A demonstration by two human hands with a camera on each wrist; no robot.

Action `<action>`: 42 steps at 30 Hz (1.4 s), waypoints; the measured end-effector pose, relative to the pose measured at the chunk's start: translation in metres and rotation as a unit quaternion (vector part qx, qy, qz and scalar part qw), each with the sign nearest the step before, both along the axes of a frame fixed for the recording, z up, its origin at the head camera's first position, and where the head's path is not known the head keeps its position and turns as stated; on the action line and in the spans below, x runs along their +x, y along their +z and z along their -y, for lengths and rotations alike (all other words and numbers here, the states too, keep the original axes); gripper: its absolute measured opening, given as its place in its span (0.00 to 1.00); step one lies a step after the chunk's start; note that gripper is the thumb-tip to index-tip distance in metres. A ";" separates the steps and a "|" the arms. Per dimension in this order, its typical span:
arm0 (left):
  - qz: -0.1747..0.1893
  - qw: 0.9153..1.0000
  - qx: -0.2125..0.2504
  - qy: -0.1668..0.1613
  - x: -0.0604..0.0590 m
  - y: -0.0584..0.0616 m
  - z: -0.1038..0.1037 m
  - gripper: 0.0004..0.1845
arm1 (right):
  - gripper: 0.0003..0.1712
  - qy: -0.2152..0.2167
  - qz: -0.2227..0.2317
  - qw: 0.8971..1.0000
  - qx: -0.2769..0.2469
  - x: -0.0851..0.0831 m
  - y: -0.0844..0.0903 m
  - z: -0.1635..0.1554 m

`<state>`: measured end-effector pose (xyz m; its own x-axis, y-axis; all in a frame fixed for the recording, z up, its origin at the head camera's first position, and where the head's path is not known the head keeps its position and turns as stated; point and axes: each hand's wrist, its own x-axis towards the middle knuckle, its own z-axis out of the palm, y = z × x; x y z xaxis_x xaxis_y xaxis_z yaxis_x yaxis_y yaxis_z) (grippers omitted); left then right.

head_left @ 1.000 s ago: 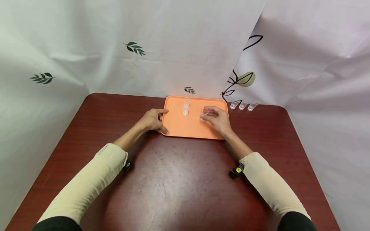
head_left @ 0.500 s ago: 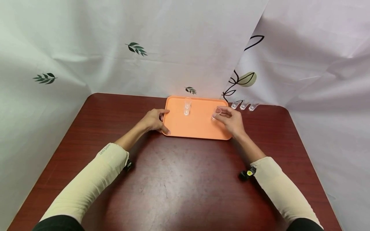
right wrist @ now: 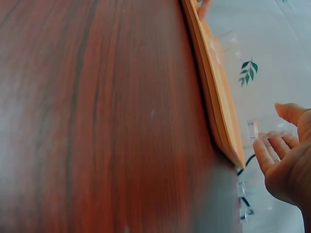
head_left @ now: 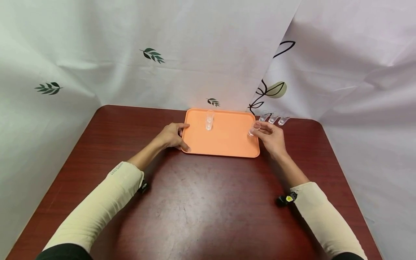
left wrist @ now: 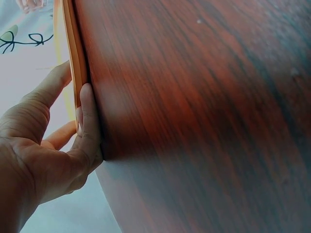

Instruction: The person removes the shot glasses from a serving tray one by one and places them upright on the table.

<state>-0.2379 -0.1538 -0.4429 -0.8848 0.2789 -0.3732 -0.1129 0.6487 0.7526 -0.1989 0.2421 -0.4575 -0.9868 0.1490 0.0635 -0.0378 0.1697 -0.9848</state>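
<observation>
The right hand (head_left: 272,139) pinches a small clear cup (head_left: 254,128) between thumb and fingertips, holding it over the right edge of the orange tray (head_left: 224,144). The left hand (head_left: 171,136) grips the tray's left rim, thumb on top and fingers curled beneath. Two stacked clear cups (head_left: 209,121) stand near the tray's far edge. Three more cups (head_left: 273,118) lie on the dark red table (head_left: 195,202) just right of the tray, by the white curtain (head_left: 195,54)
</observation>
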 end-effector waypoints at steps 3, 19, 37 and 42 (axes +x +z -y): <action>-0.003 1.000 0.005 0.001 0.000 -0.001 0.001 0.62 | 0.31 -0.009 -0.003 1.000 -0.006 0.003 0.001 -0.006; 0.001 1.000 0.001 0.004 0.000 -0.003 0.001 0.61 | 0.28 -0.066 0.016 0.996 -0.053 0.009 -0.002 -0.050; 0.000 1.000 0.014 0.011 0.001 -0.004 0.001 0.61 | 0.27 -0.151 0.038 0.981 -0.119 -0.002 -0.007 -0.084; 0.002 1.000 0.012 0.010 0.001 -0.004 0.001 0.61 | 0.28 -0.164 0.045 0.976 -0.134 -0.004 -0.006 -0.089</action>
